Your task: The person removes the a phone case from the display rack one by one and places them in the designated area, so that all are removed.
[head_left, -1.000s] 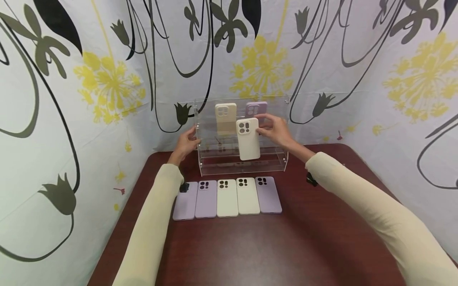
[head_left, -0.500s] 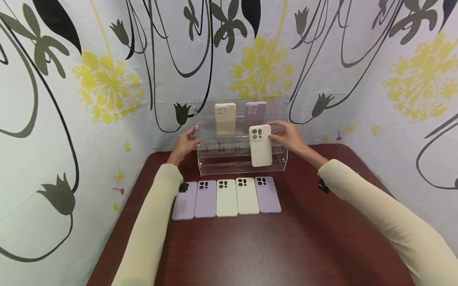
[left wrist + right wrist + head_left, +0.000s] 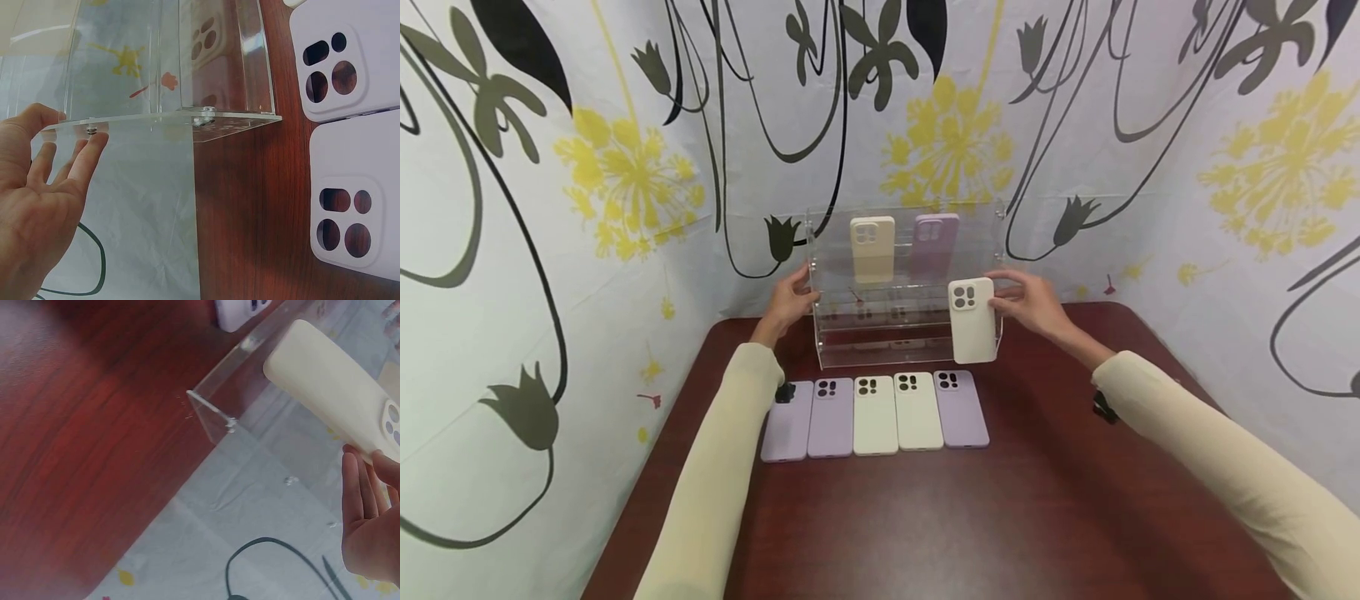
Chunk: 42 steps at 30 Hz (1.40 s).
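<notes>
My right hand pinches a cream phone case by its upper right edge, thumb in front. The case is upright, its camera cutouts facing me, before the right end of a clear acrylic display stand. In the right wrist view the fingers touch the long side of the cream case. My left hand grips the stand's left side panel; in the left wrist view the thumb and fingers lie on either side of it. On the top tier stand a beige phone case and a purple phone case.
Several phone cases lie in a row before the stand, among them a white case and a lilac case. All rest on a dark red wooden table. A patterned cloth hangs close behind and at both sides.
My right hand has moved right and down with the cream phone case, from the middle of the stand to its right end. My left hand has stayed on the side panel.
</notes>
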Each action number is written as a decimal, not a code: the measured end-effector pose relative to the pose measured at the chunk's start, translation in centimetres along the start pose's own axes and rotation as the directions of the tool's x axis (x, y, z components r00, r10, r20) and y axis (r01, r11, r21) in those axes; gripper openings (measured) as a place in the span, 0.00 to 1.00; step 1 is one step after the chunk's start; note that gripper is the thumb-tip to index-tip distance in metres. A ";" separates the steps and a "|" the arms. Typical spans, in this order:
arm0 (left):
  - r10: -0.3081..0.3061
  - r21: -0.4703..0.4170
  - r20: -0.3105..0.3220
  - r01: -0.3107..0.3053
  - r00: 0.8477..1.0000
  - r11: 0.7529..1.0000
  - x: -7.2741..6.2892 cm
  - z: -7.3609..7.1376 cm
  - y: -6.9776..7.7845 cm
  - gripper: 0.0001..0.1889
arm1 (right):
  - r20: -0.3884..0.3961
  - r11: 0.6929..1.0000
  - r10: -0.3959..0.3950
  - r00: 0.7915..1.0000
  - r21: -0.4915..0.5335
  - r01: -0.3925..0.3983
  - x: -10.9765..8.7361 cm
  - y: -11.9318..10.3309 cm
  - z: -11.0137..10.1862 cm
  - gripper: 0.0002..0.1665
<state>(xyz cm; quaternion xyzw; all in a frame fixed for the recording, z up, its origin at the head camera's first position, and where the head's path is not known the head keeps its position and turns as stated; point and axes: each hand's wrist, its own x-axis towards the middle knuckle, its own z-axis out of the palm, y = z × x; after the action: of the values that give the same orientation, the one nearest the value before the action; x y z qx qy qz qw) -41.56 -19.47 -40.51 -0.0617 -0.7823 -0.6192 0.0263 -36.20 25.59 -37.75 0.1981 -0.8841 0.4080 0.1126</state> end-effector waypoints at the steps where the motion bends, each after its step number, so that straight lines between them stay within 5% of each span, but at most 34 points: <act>1: 0.002 0.006 -0.001 -0.002 1.000 1.000 0.0 0.0 0.1 0.40 | -0.004 1.000 0.001 1.000 -0.002 -0.001 -0.2 0.2 -0.1 0.30; 28: -0.003 -0.002 0.006 0.003 1.000 1.000 -0.3 0.2 0.4 0.40 | -0.040 0.993 0.105 0.994 -0.049 -0.107 -5.5 5.4 -0.2 0.29; 42: 0.005 -0.004 0.004 -0.005 1.000 1.000 0.0 0.2 0.0 0.40 | 0.029 0.983 0.183 0.983 0.013 -0.184 -7.8 7.4 1.5 0.30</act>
<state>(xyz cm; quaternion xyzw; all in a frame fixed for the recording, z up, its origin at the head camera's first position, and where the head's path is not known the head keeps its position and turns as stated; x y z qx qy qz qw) -41.52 -19.31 -40.57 -0.0652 -0.7809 -0.6207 0.0261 -32.49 30.82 -46.51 0.1223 -0.8968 0.4209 0.0607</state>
